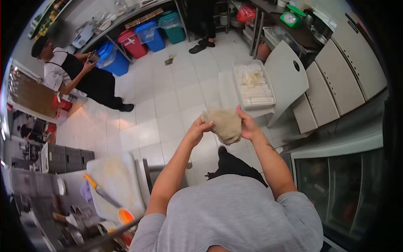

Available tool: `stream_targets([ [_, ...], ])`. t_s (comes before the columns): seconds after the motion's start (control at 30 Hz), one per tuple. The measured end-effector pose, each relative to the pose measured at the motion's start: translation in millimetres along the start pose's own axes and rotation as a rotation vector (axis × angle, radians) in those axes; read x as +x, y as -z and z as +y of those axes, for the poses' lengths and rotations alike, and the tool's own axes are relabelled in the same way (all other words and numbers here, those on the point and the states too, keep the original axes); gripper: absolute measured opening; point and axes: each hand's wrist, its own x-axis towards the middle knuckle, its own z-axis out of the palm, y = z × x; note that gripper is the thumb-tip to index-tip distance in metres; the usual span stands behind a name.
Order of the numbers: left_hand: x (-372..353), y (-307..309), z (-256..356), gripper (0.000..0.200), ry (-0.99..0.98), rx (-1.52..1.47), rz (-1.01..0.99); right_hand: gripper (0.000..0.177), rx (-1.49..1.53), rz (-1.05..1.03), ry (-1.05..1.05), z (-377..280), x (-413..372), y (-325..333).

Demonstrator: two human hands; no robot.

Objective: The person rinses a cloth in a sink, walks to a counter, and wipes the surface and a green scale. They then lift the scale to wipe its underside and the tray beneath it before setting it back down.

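Note:
Both my hands hold up a floppy beige sheet of wrapper or dough (226, 124) over the tiled floor. My left hand (199, 128) pinches its left edge near the top. My right hand (247, 124) grips its right side, fingers curled behind it. Just beyond the sheet, a white tray (268, 90) of pale rolled pieces, partly under clear plastic, rests on a white chair (287, 75).
A cutting board (113, 185) with an orange-handled knife (100, 191) lies on the counter at lower left, beside an orange bowl (125, 216). A co-worker in a black apron (79, 75) stands at far left. Coloured bins (147, 35) line the back wall. Steel cabinets (344, 75) stand right.

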Motion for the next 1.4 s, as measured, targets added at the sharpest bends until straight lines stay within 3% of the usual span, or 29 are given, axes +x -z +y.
stream_targets([
  [0.17, 91.7, 43.5, 61.1, 0.049, 0.081, -0.160, 0.086, 0.038, -0.386, 0.056, 0.048, -75.0, 72.8, 43.7],
  [0.3, 161.2, 95.4, 104.3, 0.055, 0.012, 0.030, 0.096, 0.041, -0.469, 0.121, 0.065, -139.6, 137.1, 26.5],
  [0.4, 210.2, 118.7, 153.1, 0.052, -0.230, 0.241, 0.065, 0.033, -0.742, 0.159, 0.222, -189.1, 195.3, 24.4],
  [0.5, 233.9, 131.7, 221.9, 0.043, -0.746, 0.673, -0.056, 0.022, -0.867, 0.112, 0.662, -231.4, 217.4, -18.2],
  [0.57, 253.6, 138.1, 258.7, 0.034, -0.790, 0.730, -0.106, 0.020, -1.003, 0.159, 0.720, -256.2, 229.6, -34.5],
  [0.6, 273.0, 138.3, 268.2, 0.033, -0.814, 0.697, -0.023, 0.019, -1.068, 0.189, 0.742, -264.0, 237.0, -37.0],
  [0.7, 353.5, 186.2, 248.0, 0.033, -0.819, 0.858, 0.085, 0.019, -0.935, 0.163, 0.791, -276.6, 301.5, -4.6],
  [0.77, 392.3, 195.7, 242.3, 0.028, -0.952, 1.115, 0.113, 0.018, -1.012, 0.285, 0.913, -292.1, 333.3, 21.9],
  [0.83, 424.8, 195.9, 255.7, 0.026, -1.014, 1.127, 0.052, 0.017, -1.035, 0.432, 1.037, -299.4, 349.5, 18.0],
  [0.9, 453.9, 197.6, 276.6, 0.027, -0.949, 0.934, -0.045, 0.016, -1.019, 0.579, 1.204, -320.3, 342.0, -34.2],
  [0.97, 460.0, 181.6, 325.5, 0.029, -0.891, 0.715, -0.146, 0.016, -1.005, 0.627, 1.237, -341.5, 330.0, -76.5],
  [1.1, 498.8, 175.5, 362.1, 0.030, -1.091, 0.860, -0.640, 0.015, -1.322, 0.557, 1.295, -374.1, 344.1, -53.5],
  [1.13, 517.1, 178.8, 349.8, 0.026, -1.076, 0.919, -0.700, 0.011, -1.159, 0.699, 1.247, -369.3, 347.4, -44.0],
  [1.23, 560.4, 180.1, 329.0, 0.027, -1.131, 1.108, -0.731, 0.012, -1.020, 0.773, 1.288, -367.9, 349.1, -14.8],
  [1.4, 629.1, 153.6, 316.1, 0.030, -1.045, 0.929, -0.705, 0.026, -0.712, 0.934, 1.286, -381.6, 350.5, 10.6],
])
